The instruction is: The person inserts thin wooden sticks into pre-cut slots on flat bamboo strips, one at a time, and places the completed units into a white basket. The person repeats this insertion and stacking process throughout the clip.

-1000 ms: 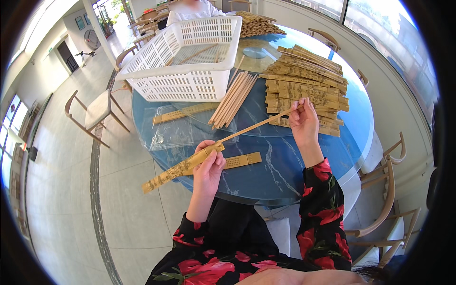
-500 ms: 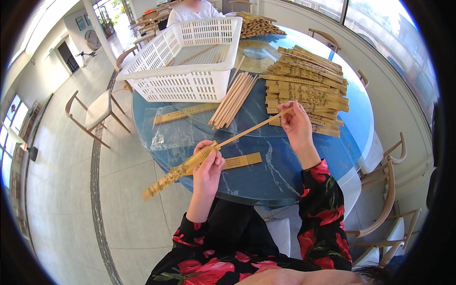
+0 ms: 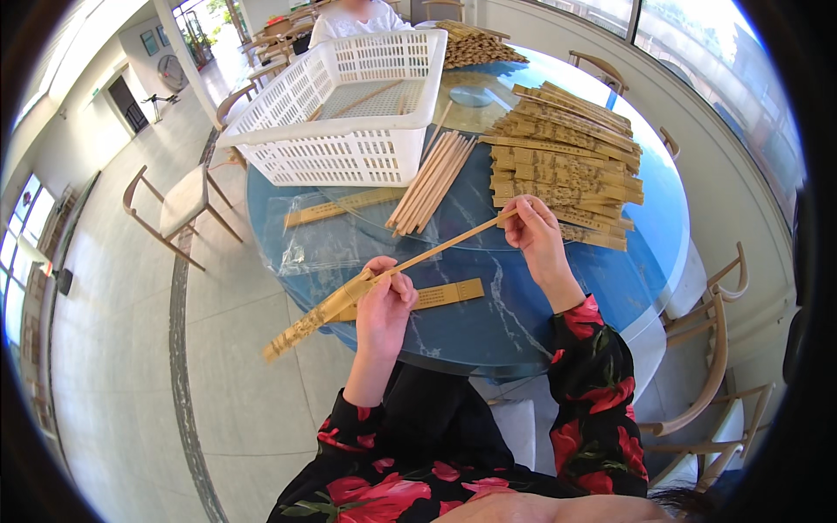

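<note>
A round blue desk (image 3: pixel 523 314) carries a white basket (image 3: pixel 349 113) at the far left and a stack of paper sleeves (image 3: pixel 558 166) at the far right. Held above the near edge, a chopstick (image 3: pixel 445 247) enters a paper sleeve (image 3: pixel 318 314). It looks light, stiff and smooth, best pinched at its bare end. The left hand (image 3: pixel 384 301) fingers grip the sleeve; the right hand (image 3: pixel 532 231) fingers pinch the stick's end. The right hand has come nearer since a second ago, the stick deeper in.

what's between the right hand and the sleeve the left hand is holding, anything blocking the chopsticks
Nothing visible does. The right hand pinches the far end of the chopsticks, which run through open air above the blue table straight into the paper sleeve held by the left hand.
</note>
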A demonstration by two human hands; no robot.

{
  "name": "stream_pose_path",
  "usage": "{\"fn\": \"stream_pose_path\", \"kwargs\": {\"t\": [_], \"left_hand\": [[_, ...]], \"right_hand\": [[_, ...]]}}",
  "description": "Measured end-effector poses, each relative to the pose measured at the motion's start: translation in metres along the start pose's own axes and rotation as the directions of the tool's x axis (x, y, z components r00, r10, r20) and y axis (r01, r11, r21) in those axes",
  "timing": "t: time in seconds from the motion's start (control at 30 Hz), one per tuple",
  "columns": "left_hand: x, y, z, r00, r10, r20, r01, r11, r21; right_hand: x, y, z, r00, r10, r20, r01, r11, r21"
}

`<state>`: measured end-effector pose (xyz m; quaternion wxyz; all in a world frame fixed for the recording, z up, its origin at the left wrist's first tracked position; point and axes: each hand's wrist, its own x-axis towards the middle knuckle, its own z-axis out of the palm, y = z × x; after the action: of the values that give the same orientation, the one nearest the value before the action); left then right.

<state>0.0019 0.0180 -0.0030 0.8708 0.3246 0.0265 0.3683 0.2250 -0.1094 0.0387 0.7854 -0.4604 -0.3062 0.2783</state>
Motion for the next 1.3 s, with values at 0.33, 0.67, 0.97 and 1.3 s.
{"fn": "stream_pose_path", "kwargs": {"t": [0.33, 0.67, 0.97, 1.3], "left_hand": [[0.006, -0.001, -0.002, 0.991, -0.121, 0.054, 0.118, 0.991, 0.056], [0.004, 0.002, -0.001, 0.992, -0.123, 0.027, 0.118, 0.983, 0.14], [0.007, -0.002, -0.002, 0.987, -0.156, -0.046, 0.161, 0.975, 0.151], [-0.002, -0.006, 0.01, 0.954, -0.265, 0.144, 0.135, 0.802, 0.583]], "right_hand": [[-0.005, -0.006, -0.005, 0.997, -0.013, -0.073, 0.017, 0.998, 0.063], [-0.014, -0.003, 0.014, 0.992, -0.11, -0.065, 0.118, 0.984, 0.134], [-0.083, -0.011, 0.04, 0.944, 0.001, 0.331, 0.202, 0.792, -0.576], [-0.159, 0.033, 0.082, 0.949, -0.253, 0.186, 0.291, 0.489, -0.822]]}}
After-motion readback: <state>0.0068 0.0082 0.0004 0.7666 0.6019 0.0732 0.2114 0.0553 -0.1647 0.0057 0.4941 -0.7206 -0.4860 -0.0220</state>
